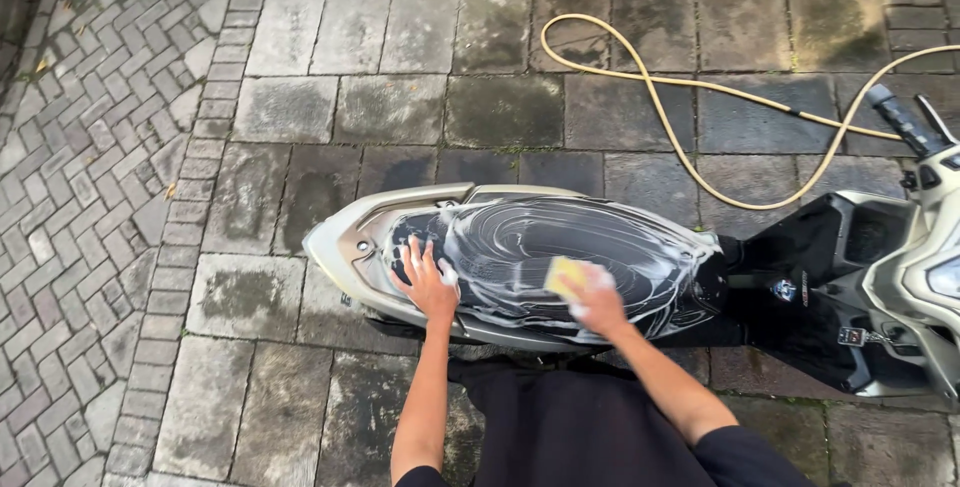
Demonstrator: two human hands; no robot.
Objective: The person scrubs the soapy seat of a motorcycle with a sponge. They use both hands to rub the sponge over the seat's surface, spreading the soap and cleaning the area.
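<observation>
Scrubbing the black scooter seat (540,247) at the picture's centre, we press the yellow sponge (563,274) under our right hand (598,299), its fingers closed on the sponge, while our left hand (428,282) lies flat at nine o'clock on the seat's rear end, fingers spread apart. Suds swirl over most of the seat, so we judge soaping nearly done; the grey tail panel (345,237) shows no foam, and the hose (700,97) at one o'clock lies unused on the paving (390,107).

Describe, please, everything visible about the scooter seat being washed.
The scooter seat is black, long and rounded, glossy wet and streaked with swirls of white soap foam. It lies level between the pale tail trim and the black footwell. The left hand rests flat on its rear end; the right hand presses a yellow sponge onto its middle.
</observation>
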